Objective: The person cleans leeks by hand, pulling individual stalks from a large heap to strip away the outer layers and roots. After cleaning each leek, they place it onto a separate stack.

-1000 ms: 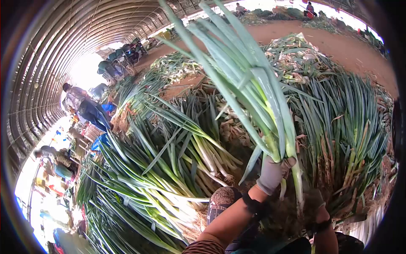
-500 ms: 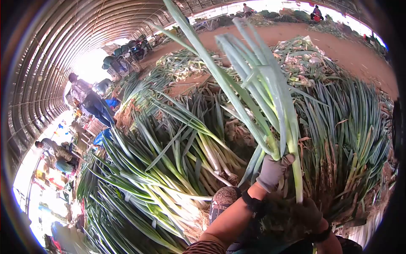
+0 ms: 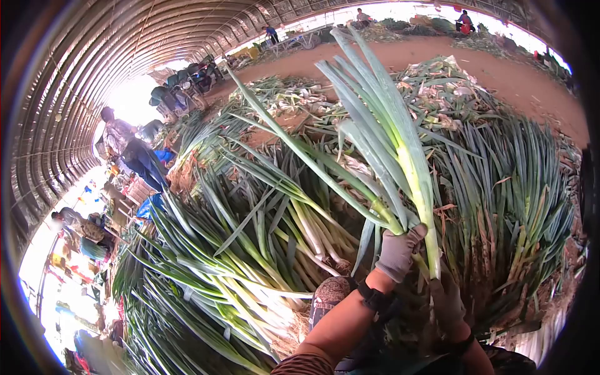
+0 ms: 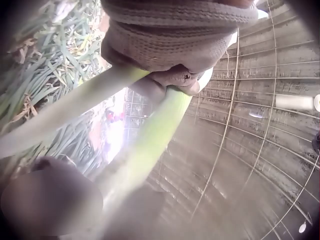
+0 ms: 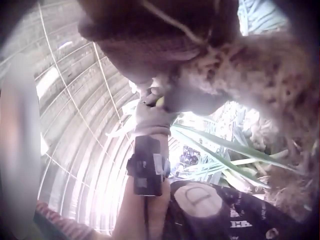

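Since the earlier frame, the right hand point(image 3: 447, 303) has risen toward the left hand point(image 3: 398, 253), and the longest leaf of the raised leeks point(image 3: 409, 162) has swung lower to the left. Gloved and curled, the left hand holds the leeks firmly in its grip, at the top of the pale stalks, with the leaves fanned above; the left wrist view shows two stalks emerging below the fist. The right hand, also gloved, is at the lower end of the longer stalk; shadow and blur leave its grip uncertain, and whether the fingers close on that stalk cannot be told. A black wrist device point(image 5: 148, 165) is strapped to the left forearm. Left of the hands lies a slanting pile point(image 3: 244, 275) of leeks, roots toward the patterned knee point(image 3: 331, 297); to the right, a denser stack point(image 3: 506, 187) points its leaves upward. Farther back are a heap of trimmings point(image 3: 444, 84), bare dirt floor point(image 3: 500, 69), a standing person point(image 3: 128, 147) and the arched roof point(image 3: 81, 81).
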Tool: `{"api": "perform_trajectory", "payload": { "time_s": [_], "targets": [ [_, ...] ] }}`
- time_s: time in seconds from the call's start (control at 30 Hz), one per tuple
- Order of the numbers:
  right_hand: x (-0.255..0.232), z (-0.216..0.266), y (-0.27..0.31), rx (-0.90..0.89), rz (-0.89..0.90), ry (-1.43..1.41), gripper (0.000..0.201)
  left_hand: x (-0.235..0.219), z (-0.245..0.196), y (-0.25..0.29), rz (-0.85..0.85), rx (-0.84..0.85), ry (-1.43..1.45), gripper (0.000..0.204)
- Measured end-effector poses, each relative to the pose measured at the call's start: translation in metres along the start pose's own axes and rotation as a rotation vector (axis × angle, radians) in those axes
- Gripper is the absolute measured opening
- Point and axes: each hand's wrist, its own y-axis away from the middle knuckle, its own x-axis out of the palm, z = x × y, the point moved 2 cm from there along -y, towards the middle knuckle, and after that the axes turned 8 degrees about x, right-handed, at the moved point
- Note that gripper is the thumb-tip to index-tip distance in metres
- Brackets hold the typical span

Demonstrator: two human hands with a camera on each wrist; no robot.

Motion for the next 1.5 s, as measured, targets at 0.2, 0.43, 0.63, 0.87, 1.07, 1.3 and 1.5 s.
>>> {"api": "perform_trajectory", "payload": {
  "time_s": [0.2,0.43,0.63,0.87,1.07,1.3,1.5],
  "targets": [
    [-0.012,-0.040,-0.016,-0.049,-0.068,-0.017,0.036,0.001,0.002,0.006,-0.033,0.082,0.106,0.009],
    [-0.012,0.012,0.001,-0.014,0.243,-0.054,0.054,0.006,-0.012,0.013,0.123,0.117,-0.214,0.011],
    [-0.022,0.063,0.004,0.016,0.197,-0.297,0.044,0.014,0.001,0.023,0.074,-0.140,-0.118,0.013],
    [-0.056,0.045,0.011,-0.273,-0.216,0.241,0.048,0.004,-0.042,0.019,0.008,0.341,-0.202,0.029],
    [-0.049,-0.009,0.021,-0.392,-0.255,0.626,0.041,0.012,-0.048,0.019,-0.129,0.137,-0.126,0.032],
    [-0.025,0.093,-0.010,-0.813,-0.223,0.456,0.040,0.024,-0.024,0.031,-0.018,0.039,-0.135,0.019],
    [-0.003,0.097,-0.040,-0.549,0.047,0.545,0.043,0.024,-0.020,0.027,0.071,0.224,-0.267,0.009]
  ]
}}
